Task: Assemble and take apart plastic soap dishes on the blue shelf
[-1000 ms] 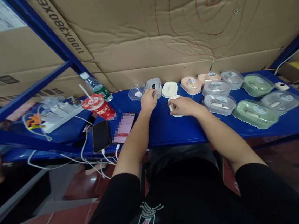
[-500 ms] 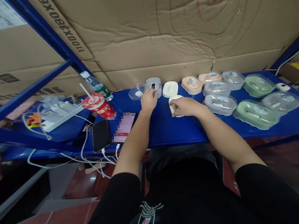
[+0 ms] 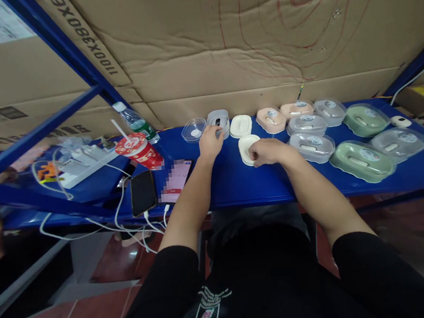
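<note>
- Cardboard sheets back the blue surface (image 3: 232, 182), where lidded soap boxes (image 3: 360, 160) sit in rows at the right.
- Your left hand (image 3: 210, 143) rests on the grey box (image 3: 218, 122) at the back, fingers curled over it.
- Your right hand (image 3: 266, 151) is closed on the near edge of the white tray (image 3: 246, 148) lying mid-surface.
- A red cup (image 3: 139, 152) and phones (image 3: 142, 191) lie left.

table (image 3: 236, 181) deep blue | tray (image 3: 247, 148) at the right grip (image 3: 266, 151) cream white | box (image 3: 219, 120) at the left grip (image 3: 210, 144) see-through grey | cases right of the right grip: pink (image 3: 270, 120), clear grey (image 3: 311, 147), sage green (image 3: 361, 161) | cup (image 3: 140, 151) left of the left grip red with white print | cardboard (image 3: 223, 43) behind plain brown with red scribbled loops
</note>
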Demonstrator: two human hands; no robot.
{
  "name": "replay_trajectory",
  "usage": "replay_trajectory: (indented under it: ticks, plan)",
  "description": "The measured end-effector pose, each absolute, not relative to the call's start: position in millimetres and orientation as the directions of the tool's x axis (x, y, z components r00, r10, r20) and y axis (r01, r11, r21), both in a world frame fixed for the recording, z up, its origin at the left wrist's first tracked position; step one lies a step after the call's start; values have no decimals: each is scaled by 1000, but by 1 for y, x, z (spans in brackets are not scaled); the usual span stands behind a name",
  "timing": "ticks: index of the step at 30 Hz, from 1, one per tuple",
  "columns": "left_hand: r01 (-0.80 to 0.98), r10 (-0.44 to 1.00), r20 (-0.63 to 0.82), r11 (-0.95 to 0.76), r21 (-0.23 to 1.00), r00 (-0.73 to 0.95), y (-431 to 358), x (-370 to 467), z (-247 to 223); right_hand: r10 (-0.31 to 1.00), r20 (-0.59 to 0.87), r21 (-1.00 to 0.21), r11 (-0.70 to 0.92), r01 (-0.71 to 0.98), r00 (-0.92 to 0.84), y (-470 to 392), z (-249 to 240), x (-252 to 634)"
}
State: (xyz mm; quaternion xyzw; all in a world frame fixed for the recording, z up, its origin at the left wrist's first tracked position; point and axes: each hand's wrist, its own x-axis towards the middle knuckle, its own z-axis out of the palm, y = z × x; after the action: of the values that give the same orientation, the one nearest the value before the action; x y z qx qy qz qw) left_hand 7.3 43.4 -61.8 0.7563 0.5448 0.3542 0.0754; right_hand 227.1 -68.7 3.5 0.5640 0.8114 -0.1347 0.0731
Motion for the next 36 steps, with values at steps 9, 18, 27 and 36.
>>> replay_trajectory:
  ticks: [9,18,27,36]
  plan:
    - [756,873,470,-394,523,130,45,7,-65,908,54,-252,415,874,-416,-82,23,243]
    - [762,894,445,-320,563,46,39,9,-55,944,266,-95,226,970,-194,-31,0,222]
    - [790,903,422,-312,528,75,41,9,-59,953,219,-47,224,973,-209,0,-32,214]
    - [753,899,427,-348,559,99,42,11,-61,941,262,-208,273,939,-216,-4,-44,221]
